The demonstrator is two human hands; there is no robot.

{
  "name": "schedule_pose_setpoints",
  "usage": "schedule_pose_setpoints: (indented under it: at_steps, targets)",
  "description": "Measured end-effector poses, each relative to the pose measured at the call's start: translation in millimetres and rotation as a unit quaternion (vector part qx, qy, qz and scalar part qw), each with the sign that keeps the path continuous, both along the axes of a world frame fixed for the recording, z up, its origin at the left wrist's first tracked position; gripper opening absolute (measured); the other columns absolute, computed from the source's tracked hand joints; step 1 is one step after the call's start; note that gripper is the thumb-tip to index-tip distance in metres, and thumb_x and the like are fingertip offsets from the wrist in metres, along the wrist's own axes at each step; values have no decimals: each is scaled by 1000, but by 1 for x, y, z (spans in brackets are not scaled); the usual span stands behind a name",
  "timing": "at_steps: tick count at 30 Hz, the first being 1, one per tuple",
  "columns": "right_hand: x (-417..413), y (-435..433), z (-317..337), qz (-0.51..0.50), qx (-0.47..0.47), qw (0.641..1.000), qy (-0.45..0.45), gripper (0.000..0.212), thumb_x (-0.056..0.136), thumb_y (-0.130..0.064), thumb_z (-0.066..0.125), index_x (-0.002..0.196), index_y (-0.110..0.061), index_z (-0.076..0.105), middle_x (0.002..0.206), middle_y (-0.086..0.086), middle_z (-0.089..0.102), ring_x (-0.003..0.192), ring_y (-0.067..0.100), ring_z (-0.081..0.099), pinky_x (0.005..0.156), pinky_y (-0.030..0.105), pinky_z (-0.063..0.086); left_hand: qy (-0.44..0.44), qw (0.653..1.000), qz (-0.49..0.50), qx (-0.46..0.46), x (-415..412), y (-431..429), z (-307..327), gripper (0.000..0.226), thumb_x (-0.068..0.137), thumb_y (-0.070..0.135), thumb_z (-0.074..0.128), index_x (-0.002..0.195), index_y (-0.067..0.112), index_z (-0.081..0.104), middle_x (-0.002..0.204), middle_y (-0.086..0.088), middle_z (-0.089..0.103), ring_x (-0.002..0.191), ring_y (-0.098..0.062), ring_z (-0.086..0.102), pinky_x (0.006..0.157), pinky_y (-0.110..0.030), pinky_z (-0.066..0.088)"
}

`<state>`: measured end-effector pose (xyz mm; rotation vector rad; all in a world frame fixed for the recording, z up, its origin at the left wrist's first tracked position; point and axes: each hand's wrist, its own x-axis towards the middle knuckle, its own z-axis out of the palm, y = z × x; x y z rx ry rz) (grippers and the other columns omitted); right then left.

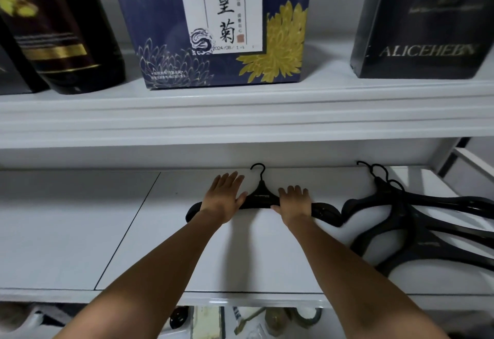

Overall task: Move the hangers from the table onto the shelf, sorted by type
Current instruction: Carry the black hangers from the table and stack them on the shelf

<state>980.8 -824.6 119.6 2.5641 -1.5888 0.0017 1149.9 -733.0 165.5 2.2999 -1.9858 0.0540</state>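
A black plastic hanger (263, 197) lay flat on the white shelf (107, 231), hook pointing to the back wall. The left hand (226, 197) rested on its left shoulder with fingers straight and spread, and the right hand (294, 202) gripped its right arm with curled fingers. Just to the right lay a pile of black hangers (401, 221); on the board above stood a navy box with yellow flowers (213, 31).

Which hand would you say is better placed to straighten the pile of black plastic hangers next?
Probably the right hand: it holds the single black hanger beside the pile; the left hand lies farther away.
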Motion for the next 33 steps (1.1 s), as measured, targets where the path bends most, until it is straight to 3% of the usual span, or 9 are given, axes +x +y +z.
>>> schedule_pose_setpoints:
  at_steps: [2, 4, 8, 11, 24, 33]
  targets:
    - [-6, 5, 10, -2, -29, 1000, -11, 54, 78, -53, 68, 116, -13, 63, 105, 13, 65, 100, 30, 60, 90, 39, 44, -4, 1000, -9, -8, -6, -2, 5, 56, 101, 40, 27, 151, 19, 13, 159, 0, 11, 148, -18, 9, 120, -30, -1]
    - [-14, 12, 22, 19, -43, 998, -39, 52, 79, -45, 71, 118, -12, 63, 104, 15, 66, 95, 32, 63, 85, 39, 47, -6, 1000, -18, -19, -14, -3, 10, 56, 101, 40, 28, 151, 19, 14, 159, 0, 12, 147, -18, 10, 120, -30, 0]
    - [-37, 25, 40, 88, -20, 993, -72, 43, 97, -28, 44, 138, -16, 43, 125, 10, 56, 109, 29, 55, 90, 35, 40, -6, 998, -48, -43, -35, -3, 22, 57, 100, 44, 26, 150, 19, 18, 158, -1, 17, 146, -19, 15, 119, -30, 2]
    - [-60, 41, 56, 76, -11, 992, -104, 44, 97, -23, 41, 140, -17, 41, 132, 8, 54, 113, 27, 54, 93, 35, 41, -9, 996, -74, -48, -56, -2, 31, 60, 98, 47, 24, 150, 17, 21, 157, -3, 20, 146, -21, 19, 119, -31, 4]
    - [-185, 100, 99, 2, -49, 990, -130, 47, 96, -31, 43, 142, -19, 41, 143, 3, 47, 126, 23, 45, 108, 31, 23, -17, 984, -173, -27, -171, 5, 74, 57, 101, 38, 30, 150, 16, 14, 158, -5, 18, 144, -22, 18, 120, -34, 8]
    - [-319, 186, 125, -133, -76, 980, -124, 49, 97, -39, 42, 143, -22, 39, 141, 3, 49, 124, 26, 46, 102, 34, 33, 16, 954, -298, -32, -304, 44, 83, 56, 100, 40, 32, 148, 14, 22, 156, -7, 24, 144, -23, 19, 119, -34, 11]
